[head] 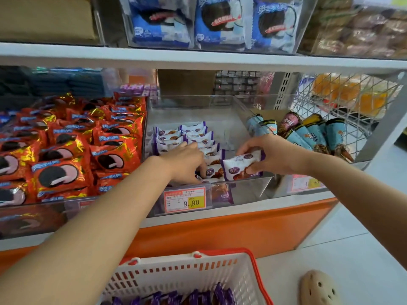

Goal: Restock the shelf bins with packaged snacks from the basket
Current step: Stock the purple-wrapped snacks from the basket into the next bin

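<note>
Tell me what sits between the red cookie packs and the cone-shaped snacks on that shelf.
In the head view, a clear bin partly filled with purple-and-white snack packets lies between them.

purple-white snack packets (176, 137), upright rows, clear bin (242, 191)

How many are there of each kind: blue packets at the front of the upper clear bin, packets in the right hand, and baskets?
Blue packets: 3
White-and-purple packet in the right hand: 1
Basket: 1
Total: 5
</note>
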